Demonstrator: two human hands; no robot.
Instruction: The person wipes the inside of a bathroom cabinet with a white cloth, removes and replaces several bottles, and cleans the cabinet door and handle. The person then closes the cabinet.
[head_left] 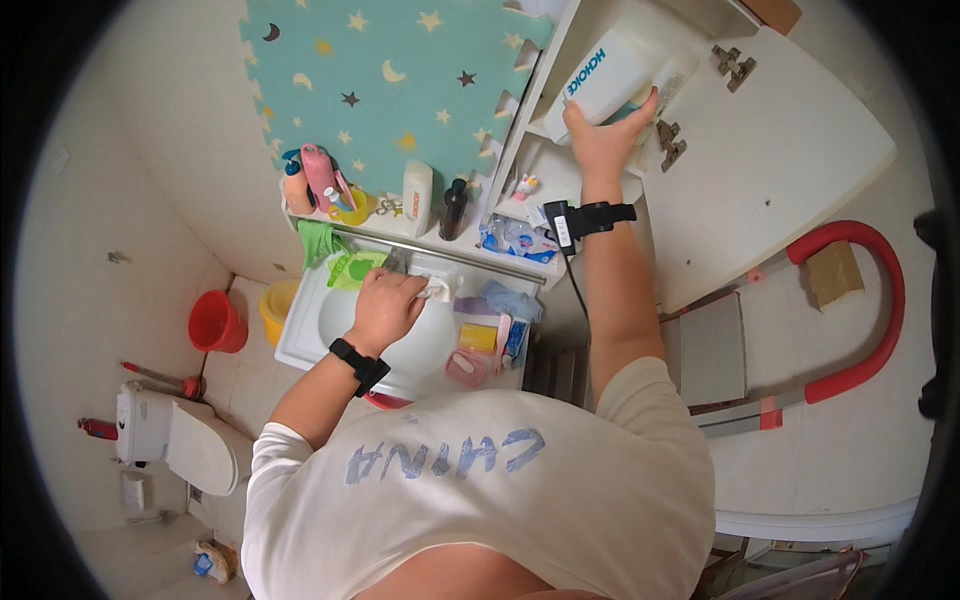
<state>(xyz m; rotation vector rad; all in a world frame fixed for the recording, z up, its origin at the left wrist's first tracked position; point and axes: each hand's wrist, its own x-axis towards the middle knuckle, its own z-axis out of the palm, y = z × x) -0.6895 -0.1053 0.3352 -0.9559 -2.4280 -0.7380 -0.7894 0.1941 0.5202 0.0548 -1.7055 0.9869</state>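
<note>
Where the far left begins, one white toilet (208,447) stands by the wall, with one red bucket (217,321) and one yellow bucket (277,308) on the floor beyond it. Next comes one white sink (300,325), with one green cloth (318,243) at its back left corner and one green packet (357,268) beside that. On the ledge (390,229) behind are one orange bottle (296,190) with a dark top, one yellow cup (352,207), one small white bottle (417,195) and one dark bottle (454,208), all upright. Over the sink, the grip of my left hand (391,304) is closed on one crumpled white cloth (438,288). To its right, on the sink's side, lie one yellow sponge (478,337), one pink dish (465,367) and one pink brush (501,342). Farther right, one small figurine (525,186) sits on a cabinet shelf. Higher up inside the cabinet, my right hand (605,140) is at the lower end of one large white bottle (603,78), which is tilted; my thumb touches it, but I cannot tell whether that grip is tight. One cabinet door (775,170) hangs open on two hinges (735,66), and past it curves one red padded bar (880,310).
</note>
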